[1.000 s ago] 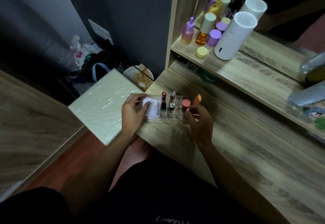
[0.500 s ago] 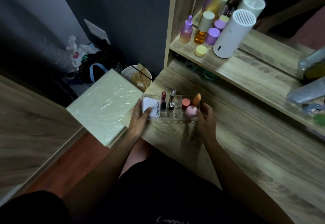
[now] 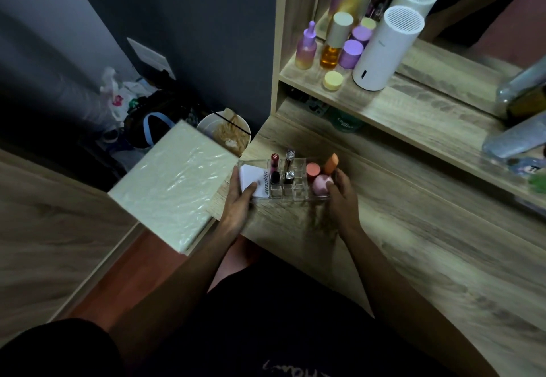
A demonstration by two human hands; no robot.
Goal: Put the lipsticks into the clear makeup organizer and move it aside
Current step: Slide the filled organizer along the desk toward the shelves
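Two lipsticks (image 3: pixel 274 166) upright in clear makeup organizer (image 3: pixel 295 196) on desk (image 3: pixel 413 243); left hand (image 3: pixel 240 199) and right hand (image 3: pixel 339 196) fingers clasping its ends. Probably light, rigid, slick; best kept level.

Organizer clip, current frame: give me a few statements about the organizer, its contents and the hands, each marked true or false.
1. Both hands grip the organizer, the left hand at one end and the right hand at the other. True.
2. Two lipsticks, one red and one silver, stand upright in the organizer. True.
3. The organizer sits on the upper shelf. False: it is on the desk below.
4. The pink sponge lies on the desk outside the organizer. False: it is inside, at the right end.
5. A white compact fills the left end. True.
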